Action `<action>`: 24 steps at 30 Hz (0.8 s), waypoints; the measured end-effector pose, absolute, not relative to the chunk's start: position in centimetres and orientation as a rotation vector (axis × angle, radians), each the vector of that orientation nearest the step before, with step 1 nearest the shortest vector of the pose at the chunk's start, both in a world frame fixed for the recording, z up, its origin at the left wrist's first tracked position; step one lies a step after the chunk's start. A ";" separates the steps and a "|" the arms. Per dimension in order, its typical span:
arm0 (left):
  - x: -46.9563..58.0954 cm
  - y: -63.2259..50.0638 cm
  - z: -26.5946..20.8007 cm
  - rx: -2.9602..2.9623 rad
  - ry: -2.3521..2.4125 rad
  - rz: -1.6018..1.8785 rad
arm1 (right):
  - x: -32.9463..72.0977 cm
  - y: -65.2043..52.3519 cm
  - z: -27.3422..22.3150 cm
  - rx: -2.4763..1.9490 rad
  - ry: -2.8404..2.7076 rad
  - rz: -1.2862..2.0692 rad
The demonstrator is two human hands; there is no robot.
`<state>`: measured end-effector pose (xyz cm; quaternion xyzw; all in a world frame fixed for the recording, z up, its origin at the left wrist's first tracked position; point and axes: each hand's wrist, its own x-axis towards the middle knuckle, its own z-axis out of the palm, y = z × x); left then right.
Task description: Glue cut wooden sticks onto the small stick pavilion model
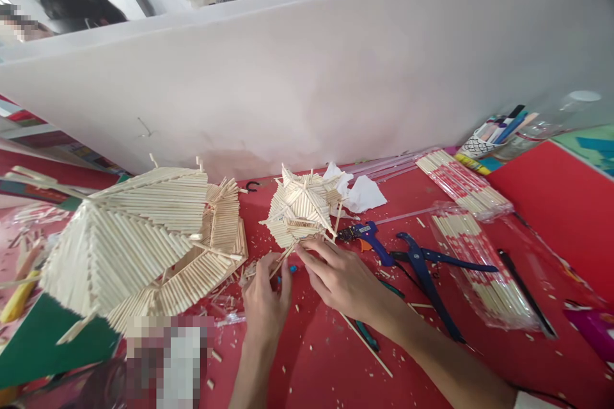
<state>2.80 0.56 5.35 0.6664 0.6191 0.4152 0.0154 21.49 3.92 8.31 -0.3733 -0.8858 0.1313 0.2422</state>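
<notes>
In front of me on the red table (314,358) is a small roof-shaped model (302,198) built of pale wooden sticks. My right hand (336,271) reaches to its near edge, thumb and fingers closed on the sticks there. Just left of that, my left hand (267,294) pinches a thin wooden stick (284,257) slanting toward the model's lower edge. Whether this stick is joined to the model, I cannot tell. Left of my hands stands a larger stick-built roof model (144,230). A blue hot glue gun (377,243) lies right of the small model.
Blue-handled cutters (422,275) and plastic-wrapped bundles of chopsticks (484,268) lie at right. A pen cup (480,140) and clear bottle (551,118) stand behind them. White tissue (364,193) touches the small model's far side. A white partition (307,83) closes off the back; people sit beyond.
</notes>
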 end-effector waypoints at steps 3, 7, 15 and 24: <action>2.4 0.5 5.2 2.095 1.900 1.309 | 21.6 4.0 8.4 -1.008 -2.420 0.365; 1.7 0.5 4.9 2.170 1.840 1.367 | 21.5 4.1 8.3 -0.998 -2.409 0.360; 1.7 0.6 5.0 2.285 1.837 1.381 | 21.4 4.0 8.0 -1.001 -2.396 0.342; 1.8 0.4 5.0 2.154 1.885 1.359 | 21.4 3.9 8.6 -1.021 -2.400 0.285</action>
